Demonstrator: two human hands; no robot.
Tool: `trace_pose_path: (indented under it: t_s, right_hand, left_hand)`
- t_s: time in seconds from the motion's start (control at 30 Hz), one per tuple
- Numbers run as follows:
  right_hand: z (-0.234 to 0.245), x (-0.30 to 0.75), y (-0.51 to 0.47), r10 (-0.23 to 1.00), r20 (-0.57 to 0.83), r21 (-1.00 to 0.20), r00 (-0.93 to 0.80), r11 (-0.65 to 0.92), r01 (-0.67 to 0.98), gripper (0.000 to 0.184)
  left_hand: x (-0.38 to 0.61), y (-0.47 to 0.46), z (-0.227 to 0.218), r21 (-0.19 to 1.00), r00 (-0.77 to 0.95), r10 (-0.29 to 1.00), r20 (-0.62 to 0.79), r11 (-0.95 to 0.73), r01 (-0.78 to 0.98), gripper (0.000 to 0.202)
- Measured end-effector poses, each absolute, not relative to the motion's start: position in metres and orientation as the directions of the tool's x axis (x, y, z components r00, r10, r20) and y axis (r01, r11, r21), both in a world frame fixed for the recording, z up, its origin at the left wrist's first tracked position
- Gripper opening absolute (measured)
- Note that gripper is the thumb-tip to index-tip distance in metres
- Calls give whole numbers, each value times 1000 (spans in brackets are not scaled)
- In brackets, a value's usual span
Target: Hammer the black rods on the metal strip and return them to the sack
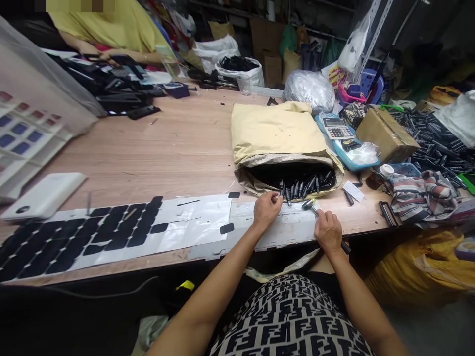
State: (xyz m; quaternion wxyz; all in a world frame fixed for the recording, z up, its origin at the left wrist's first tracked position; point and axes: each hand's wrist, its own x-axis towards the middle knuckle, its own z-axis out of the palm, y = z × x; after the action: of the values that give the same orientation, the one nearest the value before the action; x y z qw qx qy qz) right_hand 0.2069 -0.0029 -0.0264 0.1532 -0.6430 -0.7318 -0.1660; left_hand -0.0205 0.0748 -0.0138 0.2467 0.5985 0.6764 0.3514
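In the head view, my left hand (266,210) is closed in a pinch at the mouth of a tan paper sack (274,131). A slim black pointed part (282,188) stands at its fingertips. Many similar black parts (301,189) lie along the sack's lower lip, and the dark inside hides the rest. My right hand (328,228) is wrapped round the handle of a small hammer (308,203). The metal head points left, over the grey work board (278,228), just below the sack opening; the dark handle end sticks out below the hand.
Left lies a white sheet (200,222) with rows of black rounded pieces (118,225). On the right are a calculator (337,128) on a blue tray, a cardboard box (388,133) and a striped cloth (423,198). Across the table a person in yellow (111,29) handles black parts.
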Motion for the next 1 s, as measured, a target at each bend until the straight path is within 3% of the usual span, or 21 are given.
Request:
trace_pose_path:
  t_s: [0.2,0.4,0.53,0.63,0.77,0.87,1.0]
  right_hand:
    - [-28,206,-3,890,439,46,-121,112,993,31]
    - [-24,204,-4,900,421,47,-114,103,994,30]
    - [-21,204,-4,900,420,50,-117,106,993,30]
    - [-21,204,-3,892,436,50,-120,109,993,31]
    - [-23,208,-2,889,440,24,-125,127,992,32]
    - [-25,214,0,893,434,-56,-120,160,986,37]
    - [-20,217,-4,890,456,-342,-31,207,917,40]
  left_hand:
    - [-18,98,-16,651,-188,982,-10,149,745,20]
    - [-49,54,-16,792,-245,969,-17,162,589,19]
    - [-48,31,-22,859,-21,997,72,-51,510,21]
    - [-33,30,-32,793,184,968,170,-245,557,17]
    - [-21,37,-42,684,241,945,221,-326,652,16]
    - [-22,40,-45,675,254,937,241,-350,650,17]
    - [-23,40,-46,674,250,940,233,-341,655,18]
